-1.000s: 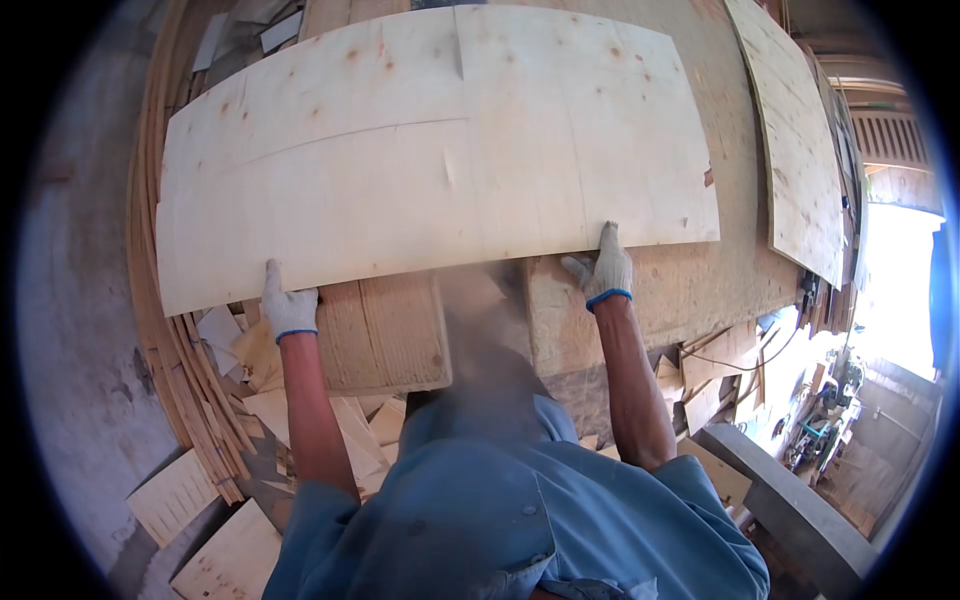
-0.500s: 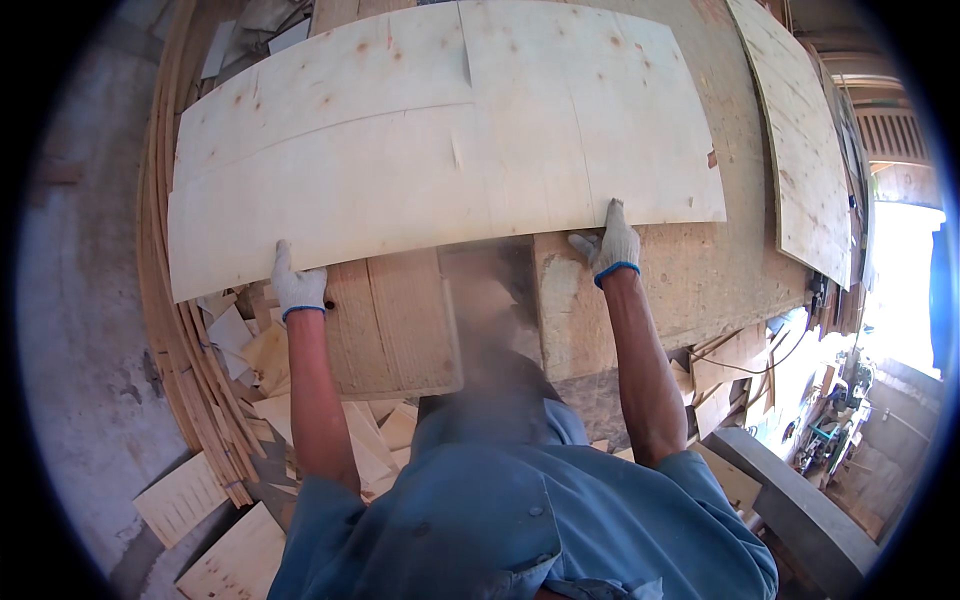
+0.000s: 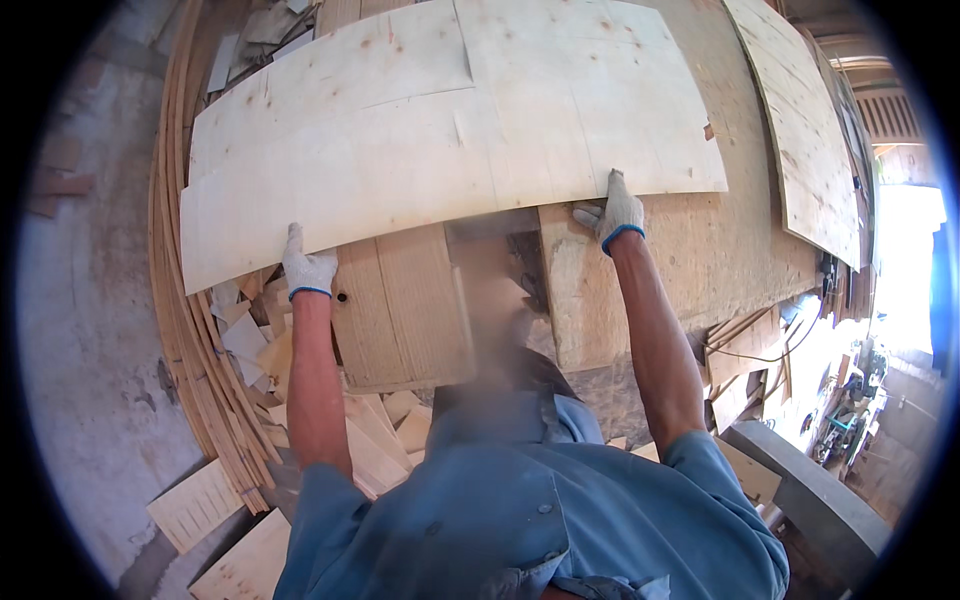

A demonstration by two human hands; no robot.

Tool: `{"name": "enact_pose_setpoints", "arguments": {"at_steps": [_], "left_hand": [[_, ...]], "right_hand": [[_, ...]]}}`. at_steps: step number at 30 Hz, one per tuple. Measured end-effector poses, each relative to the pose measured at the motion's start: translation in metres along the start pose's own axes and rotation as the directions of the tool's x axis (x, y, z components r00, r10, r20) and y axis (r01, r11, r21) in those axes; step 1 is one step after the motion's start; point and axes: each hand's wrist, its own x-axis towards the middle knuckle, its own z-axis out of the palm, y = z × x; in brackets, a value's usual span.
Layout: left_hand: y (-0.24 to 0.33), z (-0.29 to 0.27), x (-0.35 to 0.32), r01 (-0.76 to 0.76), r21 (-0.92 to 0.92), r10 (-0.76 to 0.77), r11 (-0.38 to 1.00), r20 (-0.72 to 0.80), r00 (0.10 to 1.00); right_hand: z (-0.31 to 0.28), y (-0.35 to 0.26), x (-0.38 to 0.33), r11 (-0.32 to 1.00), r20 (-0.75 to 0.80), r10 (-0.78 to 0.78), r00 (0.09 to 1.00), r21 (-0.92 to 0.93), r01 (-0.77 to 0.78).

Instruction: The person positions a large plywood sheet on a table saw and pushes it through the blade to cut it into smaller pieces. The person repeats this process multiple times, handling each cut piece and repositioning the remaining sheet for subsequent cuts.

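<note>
A broad, thin sheet of pale wood veneer (image 3: 400,150) spans the space before me, with brown knots, a few cracks and a small torn spot at its right end. My left hand (image 3: 308,266), in a white knitted glove, grips the near edge toward its left end, thumb on top. Farther right, my right hand (image 3: 618,212), in a matching glove with a blue cuff, pinches the same edge, its thumb above the sheet. The fingers under the veneer are partly hidden. Below it lie a wooden board (image 3: 400,310) and a large worn panel (image 3: 740,250).
Long thin wood strips (image 3: 170,300) run along the left side by a pale wall. Another veneer sheet (image 3: 800,130) lies at the right. Broken veneer scraps (image 3: 375,440) litter the floor around me. A grey beam (image 3: 800,490) stands at lower right.
Both hands and the veneer sheet have shifted slightly away from me, the near edge now sitting higher in view. My grip looks the same.
</note>
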Motion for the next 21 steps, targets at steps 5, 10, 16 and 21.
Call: {"name": "enact_pose_setpoints", "arguments": {"at_steps": [5, 10, 16, 21], "left_hand": [[0.007, 0.022, -0.032, 0.189, 0.284, -0.188, 0.940, -0.034, 0.982], [0.042, -0.032, -0.016, 0.364, 0.715, -0.433, 0.597, -0.095, 0.897], [0.048, -0.045, -0.043, 0.324, 0.775, -0.347, 0.542, -0.144, 0.927], [0.059, -0.052, -0.051, 0.336, 0.747, -0.390, 0.573, -0.112, 0.914]], "right_hand": [[-0.041, -0.001, 0.045, 0.854, -0.031, -0.062, 0.998, -0.520, 0.037], [-0.017, -0.019, -0.021, 0.266, 0.090, -0.465, 0.881, -0.935, 0.236], [0.001, 0.020, -0.001, -0.122, 0.415, -0.749, 0.516, -0.852, 0.509], [0.017, 0.027, -0.009, -0.120, 0.399, -0.795, 0.456, -0.841, 0.527]]}}
